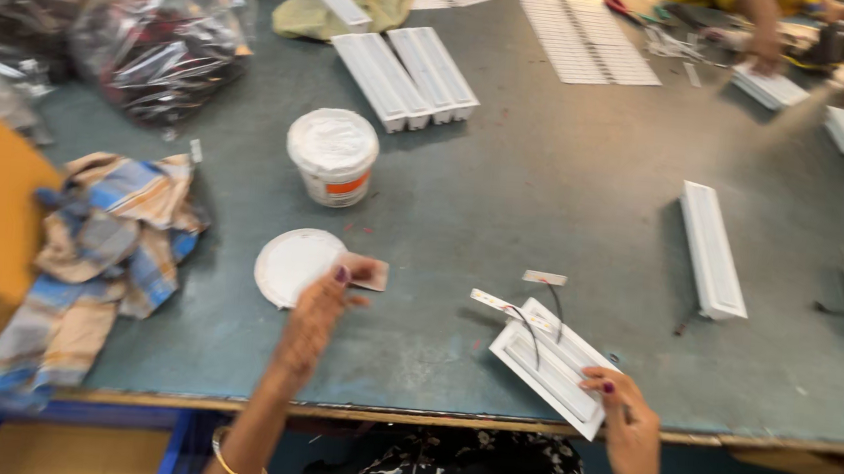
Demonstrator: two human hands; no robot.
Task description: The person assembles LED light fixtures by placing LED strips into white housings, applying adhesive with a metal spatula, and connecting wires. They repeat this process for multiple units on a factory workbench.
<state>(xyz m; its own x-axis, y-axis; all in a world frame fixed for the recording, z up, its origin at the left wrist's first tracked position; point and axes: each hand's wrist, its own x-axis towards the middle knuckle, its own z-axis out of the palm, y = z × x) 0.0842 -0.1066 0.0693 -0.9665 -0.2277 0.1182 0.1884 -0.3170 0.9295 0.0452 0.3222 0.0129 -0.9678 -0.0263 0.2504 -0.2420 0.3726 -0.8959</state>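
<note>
The grey-green table (505, 203) has bare room at centre; its near edge runs just under both hands. The white rectangular housing (554, 366), wires trailing from it, lies at five o'clock, right hand (628, 424) fingers clamped on its corner. At seven o'clock, left hand (321, 309) pinches a small card (369, 274) beside the round white lid (291, 265).

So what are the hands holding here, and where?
Left hand pinches a small card by its left end. Right hand grips the white tray at its near right corner.
</note>
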